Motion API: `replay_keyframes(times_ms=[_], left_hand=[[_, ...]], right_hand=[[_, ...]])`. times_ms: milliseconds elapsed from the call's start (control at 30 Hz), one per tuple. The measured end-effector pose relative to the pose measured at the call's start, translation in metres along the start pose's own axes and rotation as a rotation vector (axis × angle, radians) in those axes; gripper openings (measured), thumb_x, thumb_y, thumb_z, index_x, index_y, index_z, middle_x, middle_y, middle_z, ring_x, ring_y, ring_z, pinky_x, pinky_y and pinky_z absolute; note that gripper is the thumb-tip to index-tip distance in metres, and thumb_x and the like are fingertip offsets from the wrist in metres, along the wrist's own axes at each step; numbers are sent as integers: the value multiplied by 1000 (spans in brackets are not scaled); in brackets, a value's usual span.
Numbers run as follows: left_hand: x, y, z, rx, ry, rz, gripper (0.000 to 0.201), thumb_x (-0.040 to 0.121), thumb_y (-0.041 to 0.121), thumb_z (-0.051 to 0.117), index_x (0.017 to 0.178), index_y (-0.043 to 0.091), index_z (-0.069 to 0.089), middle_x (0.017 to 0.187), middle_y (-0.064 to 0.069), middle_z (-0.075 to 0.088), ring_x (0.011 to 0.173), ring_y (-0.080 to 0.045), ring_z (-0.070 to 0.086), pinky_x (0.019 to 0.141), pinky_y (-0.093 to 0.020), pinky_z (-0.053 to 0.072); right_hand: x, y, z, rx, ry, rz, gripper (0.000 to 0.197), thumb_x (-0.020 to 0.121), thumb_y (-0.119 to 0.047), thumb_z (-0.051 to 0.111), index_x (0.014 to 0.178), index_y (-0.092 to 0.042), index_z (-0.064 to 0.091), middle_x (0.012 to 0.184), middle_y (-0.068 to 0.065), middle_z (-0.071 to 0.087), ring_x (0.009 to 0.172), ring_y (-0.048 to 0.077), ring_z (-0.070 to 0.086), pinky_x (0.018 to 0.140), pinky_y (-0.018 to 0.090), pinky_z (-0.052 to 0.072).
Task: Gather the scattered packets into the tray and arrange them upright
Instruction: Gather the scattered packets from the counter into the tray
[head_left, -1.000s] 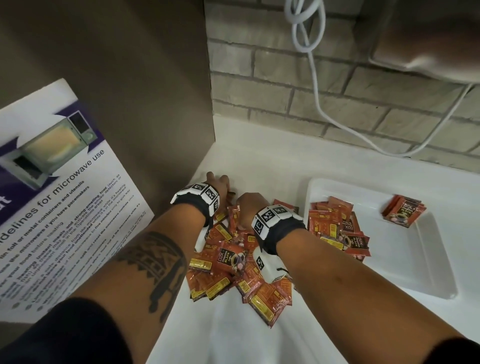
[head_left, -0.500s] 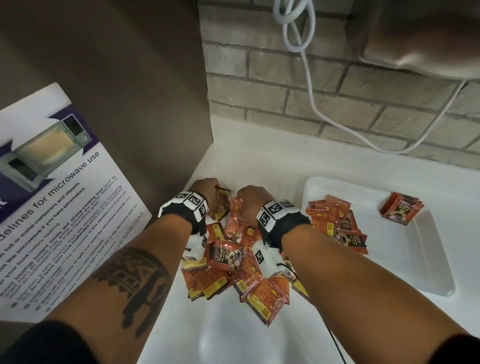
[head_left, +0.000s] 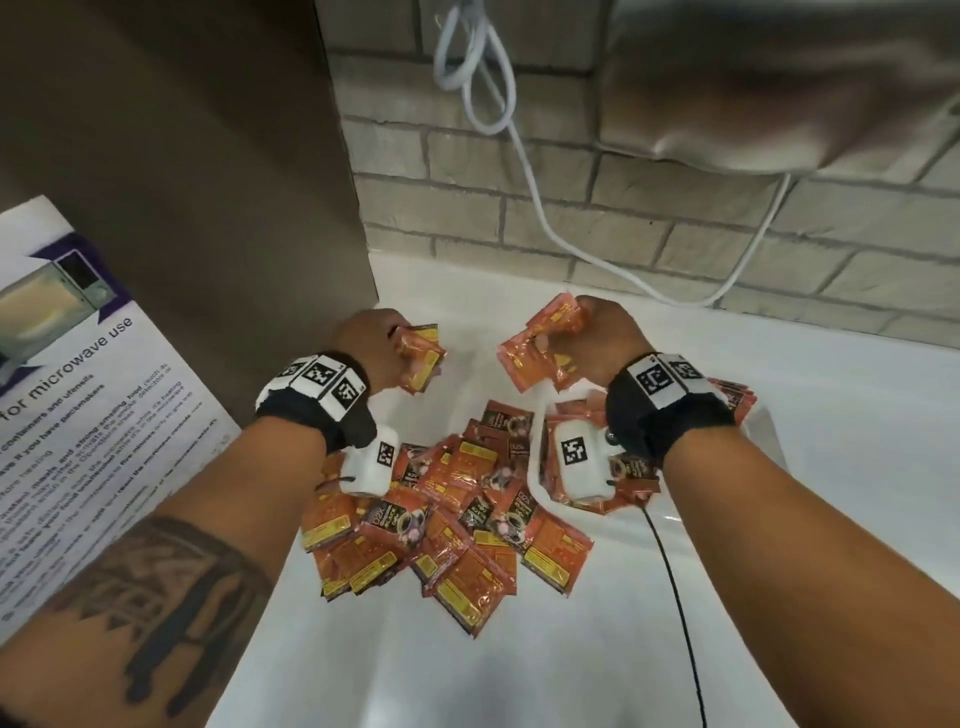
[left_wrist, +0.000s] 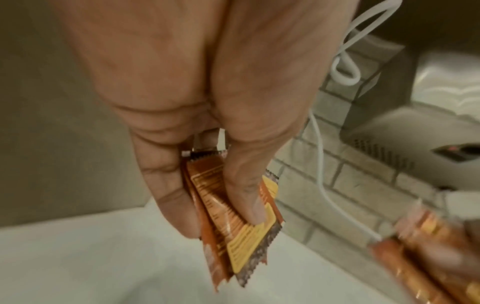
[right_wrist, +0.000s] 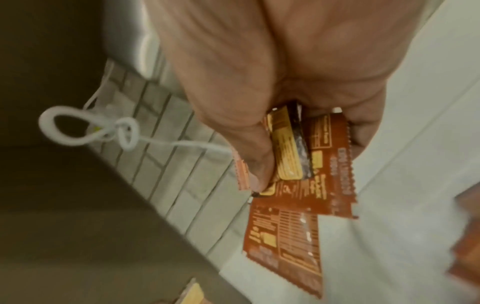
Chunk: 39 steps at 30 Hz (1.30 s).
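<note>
A heap of orange-red packets (head_left: 447, 519) lies on the white counter (head_left: 519, 649) in the head view. Above its far side my left hand (head_left: 387, 345) grips a small bunch of packets (head_left: 422, 358). My right hand (head_left: 582, 343) holds several fanned packets (head_left: 540, 348) off the counter. In the left wrist view thumb and fingers (left_wrist: 221, 218) pinch stacked packets (left_wrist: 244, 236). The right wrist view shows my right hand (right_wrist: 309, 158) curled round overlapping packets (right_wrist: 283, 246). The white tray (head_left: 763, 431) is mostly hidden behind my right wrist, with packets (head_left: 737, 400) in it.
A brown cabinet side (head_left: 208, 208) stands close on the left, carrying a microwave-use poster (head_left: 78, 389). The brick wall (head_left: 675, 234) runs behind, with a looped white cable (head_left: 530, 171) and a silver appliance (head_left: 779, 78) above. A thin black cord (head_left: 675, 597) trails across the counter.
Both hands have risen out of the heap and drawn apart, each now holding a bunch of packets. The head view has come closer, and my right wrist now covers the tray.
</note>
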<state>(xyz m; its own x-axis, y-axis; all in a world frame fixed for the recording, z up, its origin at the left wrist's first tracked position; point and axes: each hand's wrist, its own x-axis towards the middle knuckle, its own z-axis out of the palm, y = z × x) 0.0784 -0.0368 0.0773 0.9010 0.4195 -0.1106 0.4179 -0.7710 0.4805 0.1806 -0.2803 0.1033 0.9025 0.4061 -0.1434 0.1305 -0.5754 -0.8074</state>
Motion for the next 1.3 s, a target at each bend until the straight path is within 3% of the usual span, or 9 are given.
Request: replay_keyframes(times_ms=[100, 267, 400, 500, 600, 833, 933, 1067, 1300], left_hand=[[-14, 41, 15, -166, -75, 76, 44, 69, 24, 85, 108, 14, 68, 108, -10, 71, 97, -30, 67, 85, -43, 58], [-28, 98, 67, -64, -217, 188, 40, 78, 28, 84, 113, 18, 67, 109, -5, 68, 93, -21, 62, 81, -28, 49], [-39, 124, 100, 36, -295, 200, 49, 77, 31, 85, 121, 17, 67, 117, -2, 67, 106, -23, 62, 84, -27, 47], [-44, 131, 117, 150, -341, 182, 49, 74, 34, 87, 115, 18, 67, 114, -2, 68, 108, -27, 63, 93, -36, 52], [-48, 130, 125, 197, -365, 192, 56, 71, 35, 89, 119, 19, 64, 119, -2, 67, 108, -26, 63, 91, -34, 51], [-47, 75, 72, -85, -140, 74, 49, 84, 38, 78, 125, 23, 58, 121, 2, 51, 105, -14, 50, 87, -24, 38], [-42, 21, 40, 94, -108, -96, 40, 91, 40, 69, 124, 19, 59, 124, -3, 56, 113, -21, 55, 90, -27, 41], [-49, -52, 31, 287, -131, -363, 42, 93, 35, 53, 124, 7, 56, 127, -17, 59, 112, -35, 60, 97, -43, 51], [-76, -101, 51, 168, -130, -515, 59, 89, 44, 54, 135, 8, 48, 128, -19, 58, 113, -38, 61, 95, -46, 53]], right_hand=[[-6, 37, -36, -188, -4, 101, 30, 84, -24, 74, 110, -9, 70, 109, 10, 71, 99, 28, 68, 92, 43, 55], [-23, 76, -45, -433, -89, 226, 40, 93, -29, 66, 123, -3, 63, 125, 12, 64, 113, 31, 61, 89, 31, 48], [-32, 82, -39, -443, -109, 242, 23, 95, -19, 60, 107, 0, 65, 117, 16, 67, 91, 26, 60, 59, 23, 42], [-37, 89, -35, -381, -92, 262, 25, 94, -12, 59, 116, 0, 64, 111, 11, 65, 105, 30, 64, 81, 29, 50], [-37, 96, -31, -412, -106, 271, 26, 93, -7, 57, 116, -1, 65, 114, 15, 70, 103, 32, 68, 74, 31, 52], [-33, 102, -21, -501, -16, 198, 32, 89, -17, 59, 121, -16, 62, 126, 4, 60, 113, 25, 59, 98, 39, 49], [-40, 77, -3, -358, 44, -22, 18, 91, -15, 58, 103, -26, 65, 115, -1, 61, 103, 15, 58, 91, 24, 42], [-47, 21, 41, -351, -194, -272, 22, 92, -7, 53, 95, -19, 71, 105, -2, 67, 99, 15, 62, 79, 20, 40], [-41, -32, 144, -522, -513, -304, 24, 94, -15, 59, 116, -19, 68, 126, 0, 63, 117, 20, 58, 85, 20, 40]])
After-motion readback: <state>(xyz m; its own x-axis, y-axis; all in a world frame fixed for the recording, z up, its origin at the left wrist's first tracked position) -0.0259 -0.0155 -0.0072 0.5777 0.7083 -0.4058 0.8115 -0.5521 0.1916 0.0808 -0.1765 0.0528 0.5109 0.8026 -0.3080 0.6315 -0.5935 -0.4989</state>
